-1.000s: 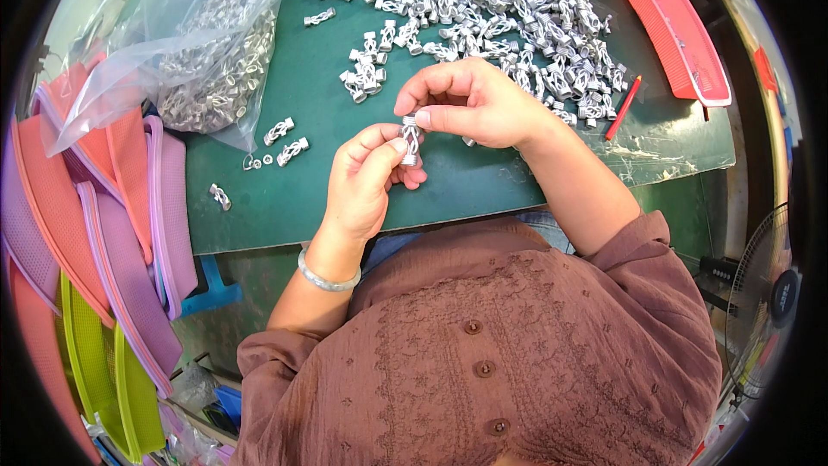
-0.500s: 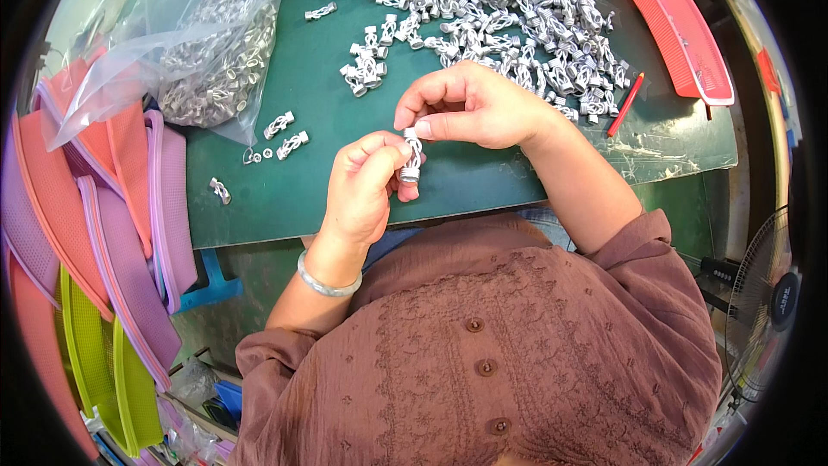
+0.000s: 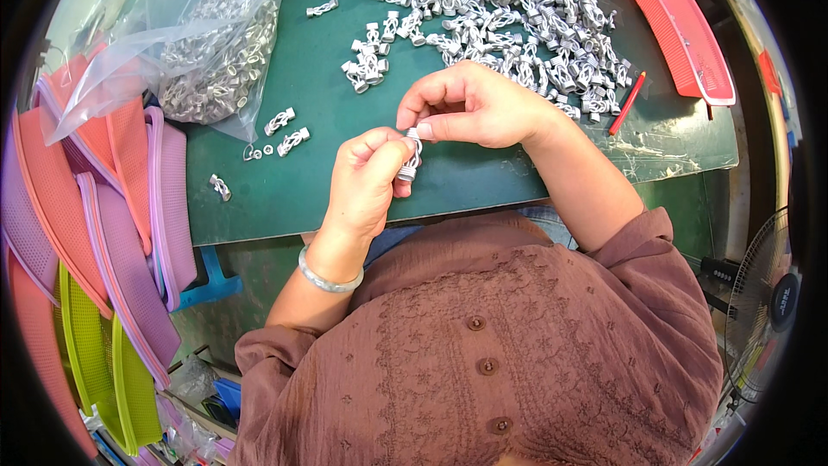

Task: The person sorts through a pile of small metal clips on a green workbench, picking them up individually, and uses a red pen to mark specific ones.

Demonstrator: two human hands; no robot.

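Just above the table's near edge, my left hand is closed around a small part with silver-grey ribbed ends and white looped strands between them. The part stands nearly upright, its lower end showing beneath the left thumb. At its top end, the thumb and fingers of my right hand are pinched together. Whatever lies between those fingertips is hidden. Beyond my hands spreads a large pile of similar parts, with a smaller cluster in front of it.
The green table also carries a clear plastic bag full of grey pieces, a few loose parts and tiny rings at left, a red pencil and a pink basket. Stacked coloured baskets flank the left side; a fan stands at right.
My left hand has turned slightly, with the fingers curled in more beneath the part. The right hand's pinch at the top end stays nearly the same.
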